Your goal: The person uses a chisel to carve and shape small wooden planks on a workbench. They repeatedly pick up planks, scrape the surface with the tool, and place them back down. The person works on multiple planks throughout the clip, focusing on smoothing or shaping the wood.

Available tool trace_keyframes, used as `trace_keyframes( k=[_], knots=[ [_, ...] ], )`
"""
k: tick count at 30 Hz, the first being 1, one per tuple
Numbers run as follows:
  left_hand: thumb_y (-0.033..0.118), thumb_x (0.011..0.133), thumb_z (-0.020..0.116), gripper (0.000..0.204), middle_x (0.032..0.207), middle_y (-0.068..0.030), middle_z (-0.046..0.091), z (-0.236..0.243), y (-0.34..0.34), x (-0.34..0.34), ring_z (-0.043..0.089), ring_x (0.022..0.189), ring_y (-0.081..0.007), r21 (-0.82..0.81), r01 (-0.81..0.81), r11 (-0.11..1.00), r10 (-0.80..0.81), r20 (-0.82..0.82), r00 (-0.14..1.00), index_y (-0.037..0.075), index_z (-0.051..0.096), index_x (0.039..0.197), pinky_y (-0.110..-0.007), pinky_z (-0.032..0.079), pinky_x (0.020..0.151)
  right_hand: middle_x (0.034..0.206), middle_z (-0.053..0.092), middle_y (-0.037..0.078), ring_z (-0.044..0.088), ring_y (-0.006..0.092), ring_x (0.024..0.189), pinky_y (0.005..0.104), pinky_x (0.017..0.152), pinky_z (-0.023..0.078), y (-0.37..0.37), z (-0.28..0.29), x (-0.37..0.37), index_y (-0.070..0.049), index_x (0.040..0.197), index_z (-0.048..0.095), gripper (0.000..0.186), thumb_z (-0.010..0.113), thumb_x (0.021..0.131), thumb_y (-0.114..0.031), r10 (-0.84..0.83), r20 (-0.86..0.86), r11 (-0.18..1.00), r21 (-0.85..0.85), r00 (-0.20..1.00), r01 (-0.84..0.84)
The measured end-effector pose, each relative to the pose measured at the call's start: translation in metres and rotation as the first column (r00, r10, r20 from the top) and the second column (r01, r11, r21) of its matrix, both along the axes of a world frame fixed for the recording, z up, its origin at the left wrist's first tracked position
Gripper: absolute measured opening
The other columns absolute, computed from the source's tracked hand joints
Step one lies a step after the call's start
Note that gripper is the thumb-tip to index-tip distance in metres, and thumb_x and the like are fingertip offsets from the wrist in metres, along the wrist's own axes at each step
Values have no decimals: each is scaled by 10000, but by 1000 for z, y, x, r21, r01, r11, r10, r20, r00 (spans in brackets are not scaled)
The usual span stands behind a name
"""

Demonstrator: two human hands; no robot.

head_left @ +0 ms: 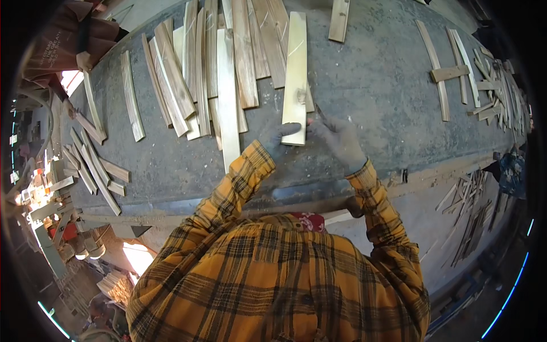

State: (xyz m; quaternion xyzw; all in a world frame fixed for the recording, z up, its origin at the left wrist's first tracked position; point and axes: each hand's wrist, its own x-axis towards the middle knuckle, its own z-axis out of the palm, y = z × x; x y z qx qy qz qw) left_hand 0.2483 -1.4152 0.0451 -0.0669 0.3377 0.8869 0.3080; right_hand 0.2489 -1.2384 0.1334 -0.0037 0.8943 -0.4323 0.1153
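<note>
A pale wooden slat (296, 74) lies lengthwise on the grey workbench (376, 97). My left hand (277, 138), in a grey glove, grips the slat's near end. My right hand (339, 141), also gloved, sits just right of that end and pinches a thin pencil-like tool (319, 111) whose tip meets the slat's right edge. Both sleeves are yellow plaid.
Several curved wooden slats (216, 68) are piled left of the held one. More slats (91, 159) lie at the bench's left end and another heap (484, 85) at the right. Scrap strips (470, 211) lie on the floor at right. A short slat (339, 20) rests at the far edge.
</note>
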Motion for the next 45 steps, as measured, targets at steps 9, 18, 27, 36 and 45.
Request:
trace_keyframes(
  k=[9, 18, 27, 36, 45],
  knots=[
    [95, 806, 603, 445, 878, -151, 622, 32, -48, 79, 628, 664, -244, 29, 63, 998, -67, 188, 980, 14, 447, 1215, -360, 541, 547, 849, 580, 69, 591, 238, 719, 340, 614, 474, -16, -19, 68, -227, 1188, 638, 478, 586, 774, 7, 169, -574, 976, 212, 801, -54],
    [99, 804, 601, 445, 875, -149, 618, 34, -58, 81, 618, 662, -244, -17, 111, 994, -104, 236, 966, 27, 449, 1216, -354, 535, 545, 826, 545, 10, 566, 236, 737, 352, 608, 477, -12, -31, 84, -325, 1163, 639, 487, 603, 756, -60, 313, -539, 857, 516, 782, 13],
    [128, 846, 560, 436, 869, -163, 604, 28, -56, 78, 618, 635, -245, -89, 135, 987, -123, 127, 984, 2, 411, 1235, -353, 521, 512, 836, 597, 60, 598, 249, 726, 357, 609, 481, -21, -18, 80, -243, 1127, 662, 417, 620, 768, -35, 312, -495, 836, 549, 811, 13],
    [364, 832, 623, 701, 974, -240, 579, 36, -79, 98, 606, 927, -354, -971, -231, 63, -469, -233, 852, 30, 372, 1396, -426, 510, 791, 788, 621, 28, 558, 69, 693, 228, 586, 455, 1, -20, 92, -38, 1088, 678, 235, 614, 862, -20, -149, 195, 886, -409, 970, 218],
    [310, 665, 743, 674, 1058, -207, 604, 33, -83, 102, 608, 973, -356, -972, -231, 43, -408, -228, 884, 2, 521, 1222, -426, 494, 855, 825, 626, 77, 603, 257, 691, 359, 593, 477, -51, -50, 83, -193, 1092, 685, 282, 633, 830, -102, 124, -471, 970, 245, 874, -6]
  ],
)
